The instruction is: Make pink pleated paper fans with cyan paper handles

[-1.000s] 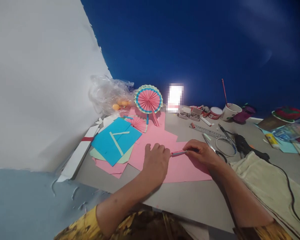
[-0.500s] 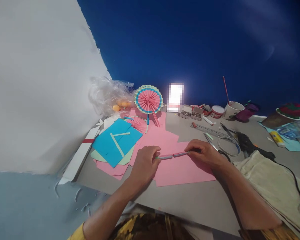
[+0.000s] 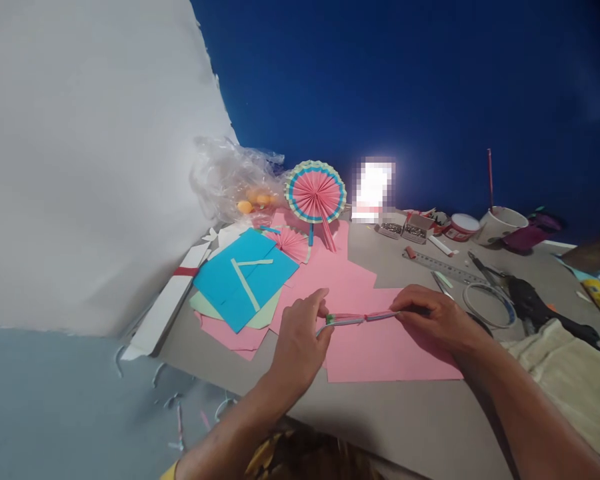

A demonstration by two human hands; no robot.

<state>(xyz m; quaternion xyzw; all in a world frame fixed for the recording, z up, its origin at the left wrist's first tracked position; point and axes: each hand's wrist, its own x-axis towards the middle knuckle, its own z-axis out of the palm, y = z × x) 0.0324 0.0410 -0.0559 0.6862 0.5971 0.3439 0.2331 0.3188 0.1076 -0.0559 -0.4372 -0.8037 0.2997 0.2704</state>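
Note:
A narrow pleated paper strip [image 3: 353, 320], pink and pale with green at one end, stretches between my hands. It is pinched in and tied at its middle with something red. My left hand [image 3: 303, 337] has its thumb and fingers around the left end, where the folds spread slightly. The right end is pinched between the thumb and fingers of my right hand [image 3: 427, 317]. Beneath both hands lies a large sheet of pink paper [image 3: 380, 357]. Beyond them stands a finished round paper fan [image 3: 316, 193] in pink, blue and pale green.
Blue sheets [image 3: 225, 293] with two pale strips lie left, near a pink pleated fan [image 3: 291, 243]. Right are a steel ruler [image 3: 440, 263], tape roll [image 3: 490, 305], dark glue gun [image 3: 535, 300] and cream cloth [image 3: 560, 360]. A white cup [image 3: 503, 227] stands behind.
The view has shifted, so things on the table appear further right. My left thumb and fingers have parted more at the strip's left end, showing its green folds. My right hand keeps its pinch.

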